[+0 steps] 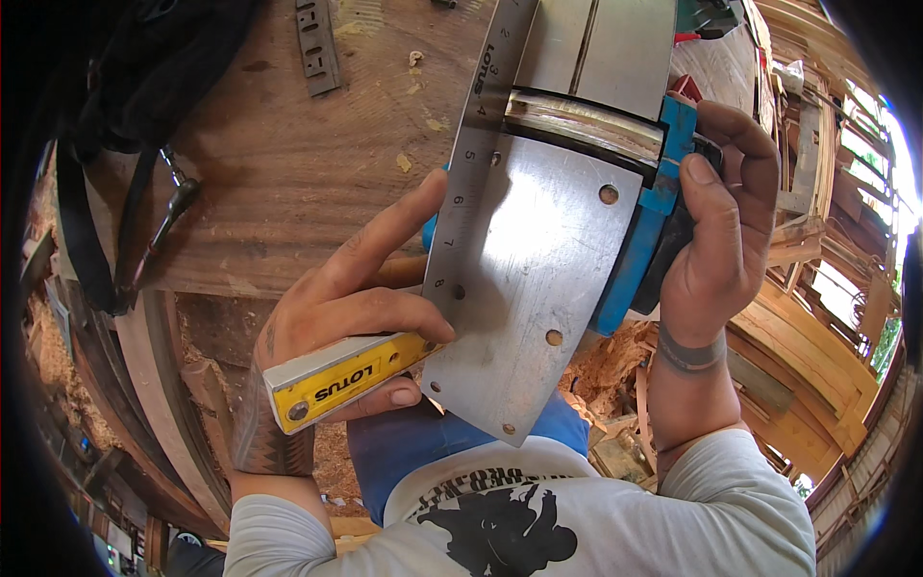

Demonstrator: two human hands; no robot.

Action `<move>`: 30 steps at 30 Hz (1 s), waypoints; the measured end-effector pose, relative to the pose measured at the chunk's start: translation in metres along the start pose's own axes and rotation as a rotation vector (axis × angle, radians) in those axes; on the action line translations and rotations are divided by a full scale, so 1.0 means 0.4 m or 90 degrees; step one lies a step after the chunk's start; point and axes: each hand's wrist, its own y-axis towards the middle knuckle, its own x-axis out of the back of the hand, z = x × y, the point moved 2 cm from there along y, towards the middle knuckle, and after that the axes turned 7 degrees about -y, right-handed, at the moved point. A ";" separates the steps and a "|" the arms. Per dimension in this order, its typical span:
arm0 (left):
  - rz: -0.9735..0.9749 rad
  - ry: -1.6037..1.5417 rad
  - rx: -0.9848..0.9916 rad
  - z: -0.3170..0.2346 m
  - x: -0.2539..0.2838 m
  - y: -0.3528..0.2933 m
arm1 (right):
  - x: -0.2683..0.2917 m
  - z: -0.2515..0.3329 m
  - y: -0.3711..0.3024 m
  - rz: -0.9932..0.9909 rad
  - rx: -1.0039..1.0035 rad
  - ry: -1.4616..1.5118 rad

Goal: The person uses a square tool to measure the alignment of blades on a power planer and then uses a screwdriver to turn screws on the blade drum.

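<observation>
An electric hand planer (567,231) lies upside down over the edge of the wooden bench, its metal sole facing up and its cutter drum (582,127) showing across the middle. My right hand (719,226) is wrapped around the planer's blue and black side, thumb on top. A try square (336,383) with a yellow-faced stock is held in my left hand (332,303), the index finger stretched along the blade. The square's marked steel blade (464,183) runs lengthwise along the left side of the sole, past the drum. Part of the planer's body is hidden beneath its sole.
On the bench (260,192), a slotted metal strip (317,48) lies at the far side. A black bag (168,77) with straps and a thin metal tool (173,207) sit at the left. Wood scraps (798,365) pile up at right; sawdust (620,380) lies below.
</observation>
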 end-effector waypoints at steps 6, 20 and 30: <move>0.003 0.007 0.010 -0.002 -0.004 0.000 | 0.009 0.000 -0.002 -0.001 -0.006 -0.020; 0.013 0.050 0.024 -0.023 0.000 0.007 | 0.007 0.006 -0.003 -0.004 -0.025 -0.020; 0.003 0.055 0.037 -0.010 0.002 -0.002 | 0.007 0.006 -0.004 -0.006 -0.032 -0.011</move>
